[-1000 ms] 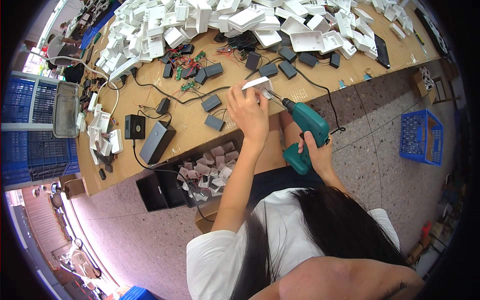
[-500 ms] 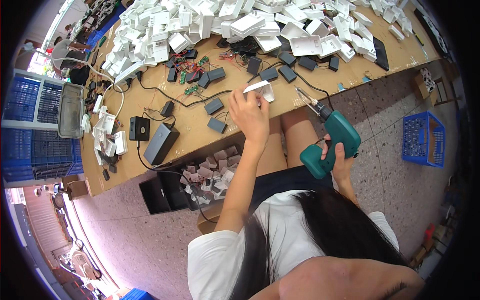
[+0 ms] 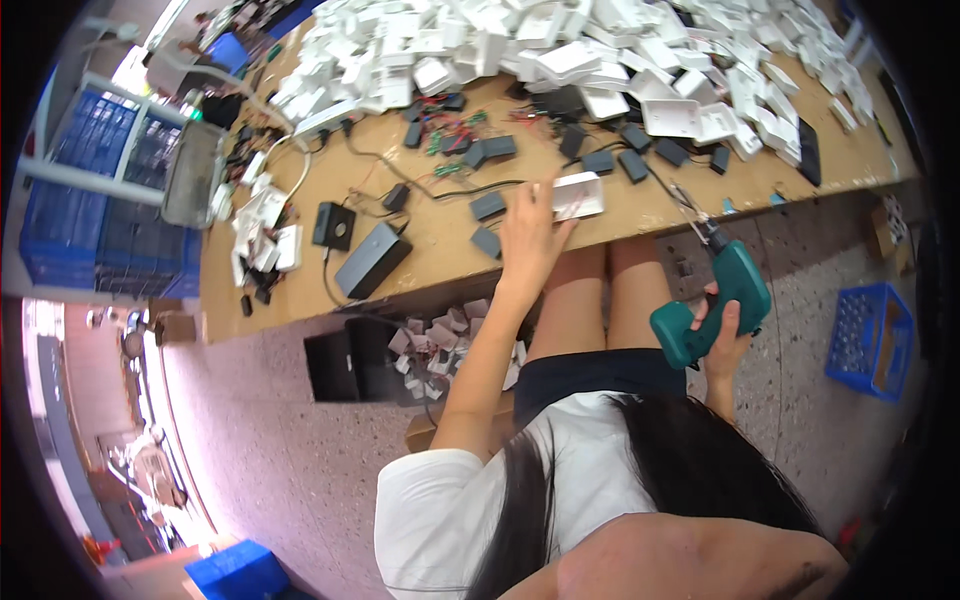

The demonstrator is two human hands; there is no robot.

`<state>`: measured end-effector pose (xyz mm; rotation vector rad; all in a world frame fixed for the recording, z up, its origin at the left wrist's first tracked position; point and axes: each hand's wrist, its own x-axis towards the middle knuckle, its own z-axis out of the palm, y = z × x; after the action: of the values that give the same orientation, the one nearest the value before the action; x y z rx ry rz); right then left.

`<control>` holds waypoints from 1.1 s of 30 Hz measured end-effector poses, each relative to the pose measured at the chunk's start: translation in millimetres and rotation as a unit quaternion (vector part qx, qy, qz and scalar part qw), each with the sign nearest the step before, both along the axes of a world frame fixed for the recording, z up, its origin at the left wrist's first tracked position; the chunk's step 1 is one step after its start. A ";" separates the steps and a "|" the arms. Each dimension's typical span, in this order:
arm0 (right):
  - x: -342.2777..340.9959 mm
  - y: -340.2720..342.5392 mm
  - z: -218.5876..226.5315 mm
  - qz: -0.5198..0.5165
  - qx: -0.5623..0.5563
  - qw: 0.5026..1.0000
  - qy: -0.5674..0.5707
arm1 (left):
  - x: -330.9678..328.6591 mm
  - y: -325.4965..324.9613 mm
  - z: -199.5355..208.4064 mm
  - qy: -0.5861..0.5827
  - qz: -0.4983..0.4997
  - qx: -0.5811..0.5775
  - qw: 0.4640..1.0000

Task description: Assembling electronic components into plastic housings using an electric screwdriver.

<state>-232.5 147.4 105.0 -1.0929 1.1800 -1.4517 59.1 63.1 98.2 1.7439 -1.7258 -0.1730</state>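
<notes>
Left hand (image 3: pixel 527 238) is extended over the near edge of the worktop (image 3: pixel 440 235), fingers spread flat and touching a white plastic casing (image 3: pixel 578 195) that lies on the worktop surface; whether the fingers pinch it cannot be told. Right hand (image 3: pixel 722 335) is well off the worktop, beside the knee, fingers wrapped tight around the grip of a teal cordless screwdriver (image 3: pixel 712 300), bit pointing up toward the worktop edge. Black adapter blocks (image 3: pixel 487 206) lie just left of the casing.
</notes>
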 end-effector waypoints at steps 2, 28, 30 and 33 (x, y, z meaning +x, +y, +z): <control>15.4 13.9 10.0 0.008 -0.009 1.000 -0.013 | 25.9 13.9 20.4 0.025 -0.011 0.030 0.999; -29.2 -7.6 63.9 -0.003 0.018 1.000 -0.003 | 136.0 -165.4 103.8 0.010 -0.052 -0.147 0.988; -31.6 -9.1 62.8 0.004 0.023 1.000 -0.005 | 95.5 -194.0 87.6 -0.035 -0.019 -0.190 0.981; -31.4 -9.9 70.8 0.003 0.026 1.000 -0.010 | 67.5 -209.6 75.4 -0.029 0.003 -0.180 0.983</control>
<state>-263.9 137.5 175.8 -1.0435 1.1931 -1.4161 126.6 -146.4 173.6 1.4977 -1.6719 0.1864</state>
